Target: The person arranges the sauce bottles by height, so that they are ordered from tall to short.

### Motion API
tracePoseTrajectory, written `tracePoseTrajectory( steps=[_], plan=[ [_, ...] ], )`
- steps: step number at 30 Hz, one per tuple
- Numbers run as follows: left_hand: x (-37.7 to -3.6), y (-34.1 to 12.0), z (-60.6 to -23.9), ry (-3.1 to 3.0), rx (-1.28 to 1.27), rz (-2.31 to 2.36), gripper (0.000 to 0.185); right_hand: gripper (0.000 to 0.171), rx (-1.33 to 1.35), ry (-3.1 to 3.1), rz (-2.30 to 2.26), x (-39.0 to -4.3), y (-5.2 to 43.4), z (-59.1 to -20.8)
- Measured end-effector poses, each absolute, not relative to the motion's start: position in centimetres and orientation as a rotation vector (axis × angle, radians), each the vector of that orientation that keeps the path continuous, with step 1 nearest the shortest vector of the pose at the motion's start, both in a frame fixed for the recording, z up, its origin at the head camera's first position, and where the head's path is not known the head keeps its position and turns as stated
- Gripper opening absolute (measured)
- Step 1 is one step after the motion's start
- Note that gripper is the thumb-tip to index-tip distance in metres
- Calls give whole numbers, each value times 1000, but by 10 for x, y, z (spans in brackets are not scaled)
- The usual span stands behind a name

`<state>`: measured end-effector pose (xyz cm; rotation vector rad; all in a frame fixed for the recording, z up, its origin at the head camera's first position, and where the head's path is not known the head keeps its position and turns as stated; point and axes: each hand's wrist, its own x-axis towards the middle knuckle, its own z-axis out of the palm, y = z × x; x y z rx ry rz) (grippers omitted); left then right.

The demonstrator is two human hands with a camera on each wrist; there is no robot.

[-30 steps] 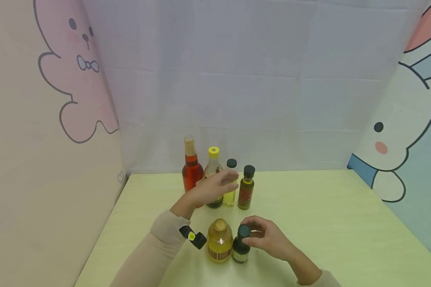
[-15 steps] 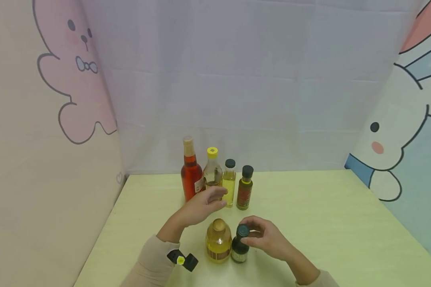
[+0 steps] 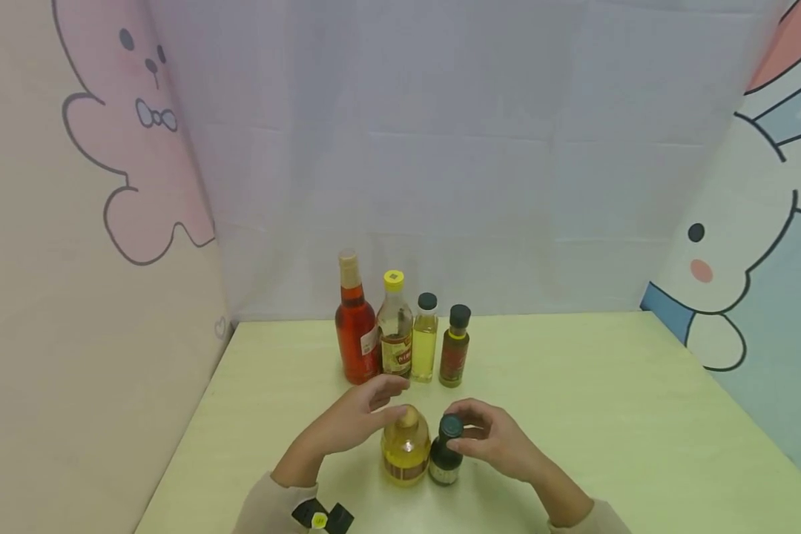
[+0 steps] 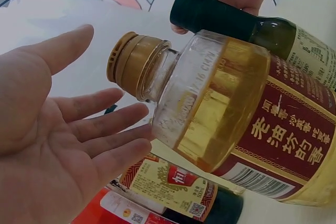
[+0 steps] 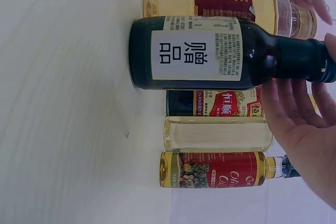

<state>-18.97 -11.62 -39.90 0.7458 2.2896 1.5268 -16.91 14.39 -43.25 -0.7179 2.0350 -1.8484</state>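
Pale green table (image 3: 607, 415), cartoon-printed walls (image 3: 93, 185)

Desk (image 3: 574, 415): pale yellow-green w/ faint wood grain. Squat bottle (image 3: 406, 449): golden-yellow oil, gold cap, dark red label w/ gold chars. Small bottle (image 3: 446, 460) at its 3 o'clock: dark green, dark cap, white label w/ black chars. At 12 o'clock: red bottle (image 3: 355, 334), yellow-cap bottle (image 3: 395, 326), pale yellow bottle (image 3: 425, 341), amber bottle (image 3: 455, 348) w/ red label. Sleeves (image 3: 267, 508) beige.

round bottle (image 3: 406, 450) left of small bottle (image 3: 446, 456)
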Motion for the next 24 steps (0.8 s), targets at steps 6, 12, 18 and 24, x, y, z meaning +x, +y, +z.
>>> tracePoseTrajectory(
  steps=[6,12,18,24],
  plan=[
    [-181,-118,-406,2314,755,1464,51,36,-712,2044,-1845,-169,144,-433],
    [-178,-117,-415,2340,723,1463,52,36,-711,2051,-1850,-170,144,-433],
    [-175,-116,-419,2336,710,1503,50,36,-708,2037,-1851,-170,144,-434],
    [-173,-116,-422,2344,722,1549,51,36,-726,2050,-1846,-170,144,-434]
  ],
)
